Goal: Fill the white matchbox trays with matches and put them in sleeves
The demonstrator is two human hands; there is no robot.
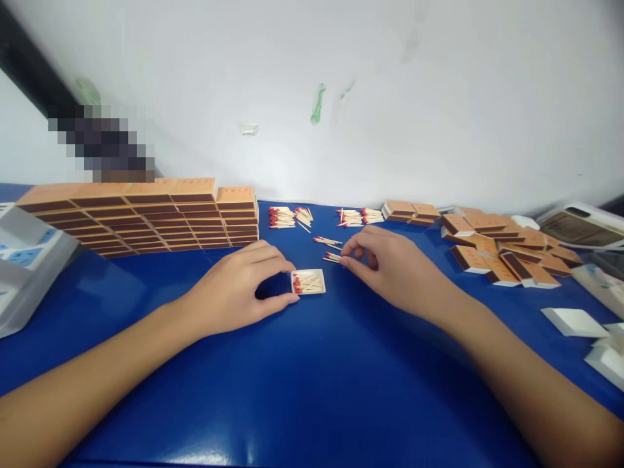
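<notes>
A small white matchbox tray [322,290] lies on the blue tabletop with red-tipped matches [307,283] inside it. My left hand [244,283] grips the tray's left end between thumb and forefinger. To the right of the tray, my right hand [383,263] is closed in a pinch on the ends of a few matches [332,257], their red heads pointing left. Just beyond these, a few more loose matches [325,240] lie on the table. Farther back are piles of matches, one at left [281,217] and one at right [350,217].
A stacked wall of matchboxes [146,214] stands at the back left, beside a grey container [39,279]. Matchboxes [507,244] lie heaped at the right, near white trays [575,322] and a phone-like object [585,224]. A white wall [439,97] rises behind the table [292,390].
</notes>
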